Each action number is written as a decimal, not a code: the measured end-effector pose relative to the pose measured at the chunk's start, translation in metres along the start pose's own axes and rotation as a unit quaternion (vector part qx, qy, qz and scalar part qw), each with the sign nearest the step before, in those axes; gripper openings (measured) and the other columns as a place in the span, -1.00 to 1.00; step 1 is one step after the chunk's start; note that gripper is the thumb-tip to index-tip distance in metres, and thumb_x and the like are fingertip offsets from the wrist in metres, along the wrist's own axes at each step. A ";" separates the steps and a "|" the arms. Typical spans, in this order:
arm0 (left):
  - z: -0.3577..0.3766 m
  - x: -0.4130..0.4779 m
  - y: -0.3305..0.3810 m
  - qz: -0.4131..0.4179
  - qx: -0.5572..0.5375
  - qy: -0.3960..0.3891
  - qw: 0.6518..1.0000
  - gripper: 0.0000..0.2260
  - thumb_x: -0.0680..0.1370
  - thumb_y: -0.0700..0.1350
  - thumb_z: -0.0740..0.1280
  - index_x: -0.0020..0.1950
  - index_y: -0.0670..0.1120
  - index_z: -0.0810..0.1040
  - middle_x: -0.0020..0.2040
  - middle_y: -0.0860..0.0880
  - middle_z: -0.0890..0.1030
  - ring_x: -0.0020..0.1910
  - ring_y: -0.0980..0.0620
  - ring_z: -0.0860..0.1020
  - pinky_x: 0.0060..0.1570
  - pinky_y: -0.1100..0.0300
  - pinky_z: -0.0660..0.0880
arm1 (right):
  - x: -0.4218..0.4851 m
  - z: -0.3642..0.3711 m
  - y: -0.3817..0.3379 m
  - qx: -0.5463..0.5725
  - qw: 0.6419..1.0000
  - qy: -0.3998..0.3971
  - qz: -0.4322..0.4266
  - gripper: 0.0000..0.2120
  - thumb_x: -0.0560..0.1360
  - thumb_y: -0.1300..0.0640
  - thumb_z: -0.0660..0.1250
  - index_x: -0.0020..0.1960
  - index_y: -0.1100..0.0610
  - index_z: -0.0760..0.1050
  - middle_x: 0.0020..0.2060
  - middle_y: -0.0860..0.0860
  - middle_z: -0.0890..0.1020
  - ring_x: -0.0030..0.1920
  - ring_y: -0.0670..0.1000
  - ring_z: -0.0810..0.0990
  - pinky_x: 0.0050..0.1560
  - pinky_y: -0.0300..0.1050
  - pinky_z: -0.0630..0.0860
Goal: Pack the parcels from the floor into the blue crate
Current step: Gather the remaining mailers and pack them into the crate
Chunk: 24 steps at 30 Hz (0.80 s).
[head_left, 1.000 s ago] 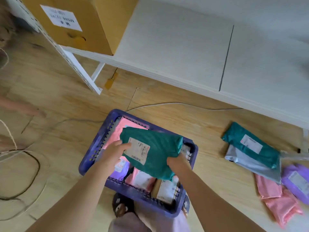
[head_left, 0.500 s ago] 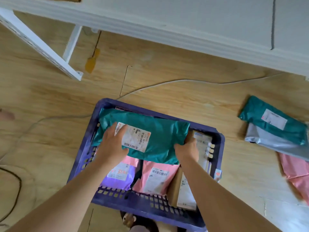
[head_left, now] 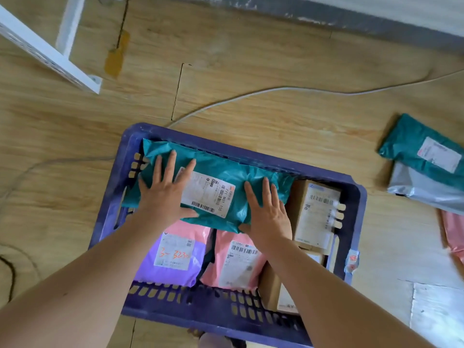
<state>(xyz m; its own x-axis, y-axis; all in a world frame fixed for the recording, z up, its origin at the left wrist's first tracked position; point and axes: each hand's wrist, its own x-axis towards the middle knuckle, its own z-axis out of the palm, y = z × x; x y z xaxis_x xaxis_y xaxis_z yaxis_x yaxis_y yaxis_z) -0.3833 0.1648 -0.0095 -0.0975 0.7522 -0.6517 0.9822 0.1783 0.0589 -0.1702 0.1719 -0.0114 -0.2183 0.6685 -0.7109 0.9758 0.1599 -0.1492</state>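
Inside the blue perforated plastic crate, a purple plastic mailer and a pink plastic mailer lie along the near wall. Beyond them the left hand and right hand, fingers straight and spread, press flat on a teal plastic mailer lying against the crate's far wall. A second teal mailer lies on the floor, well to the right.

Inside the blue crate, a teal parcel is showing a white barcoded label, a purple parcel is carrying orange handwriting, and a pink parcel is showing black barcode stripes.
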 end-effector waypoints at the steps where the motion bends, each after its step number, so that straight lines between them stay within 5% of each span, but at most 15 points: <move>1: 0.003 0.004 -0.001 0.000 0.000 -0.002 1.000 0.05 0.33 0.28 0.41 0.48 0.18 -0.33 0.49 -0.02 -0.41 0.50 -0.15 -0.32 0.37 -0.36 0.02 | 0.004 0.003 0.001 -0.002 1.000 0.001 -0.001 -0.10 0.49 -0.15 0.29 0.50 -0.10 -0.35 0.50 0.08 -0.34 0.52 0.13 -0.28 0.51 0.03 -0.09; 14: 0.043 0.047 -0.006 -0.012 0.010 0.031 0.999 0.04 0.32 0.37 0.33 0.44 0.20 -0.42 0.51 0.02 -0.36 0.50 -0.10 -0.32 0.37 -0.36 -0.06 | 0.052 0.037 -0.004 -0.023 0.999 0.024 0.022 -0.14 0.58 -0.02 0.20 0.45 -0.06 -0.48 0.49 0.13 -0.33 0.52 0.15 -0.25 0.50 0.06 -0.11; 24: 0.023 0.010 -0.003 -0.001 0.006 0.040 0.999 -0.07 0.41 0.31 0.29 0.51 0.11 -0.29 0.53 -0.04 -0.30 0.52 -0.08 -0.25 0.40 -0.31 -0.05 | 0.016 0.004 0.004 0.024 0.999 0.023 -0.020 -0.20 0.55 -0.10 0.21 0.52 -0.06 -0.30 0.52 0.10 -0.23 0.53 0.14 -0.20 0.50 0.01 -0.13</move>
<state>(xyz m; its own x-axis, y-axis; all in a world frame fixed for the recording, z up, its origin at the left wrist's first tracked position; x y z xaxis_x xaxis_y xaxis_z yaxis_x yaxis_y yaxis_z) -0.3839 0.1571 -0.0335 -0.1115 0.8001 -0.5895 0.9838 0.1729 0.0485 -0.1699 0.1805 -0.0260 -0.2562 0.6952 -0.6716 0.9657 0.1534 -0.2097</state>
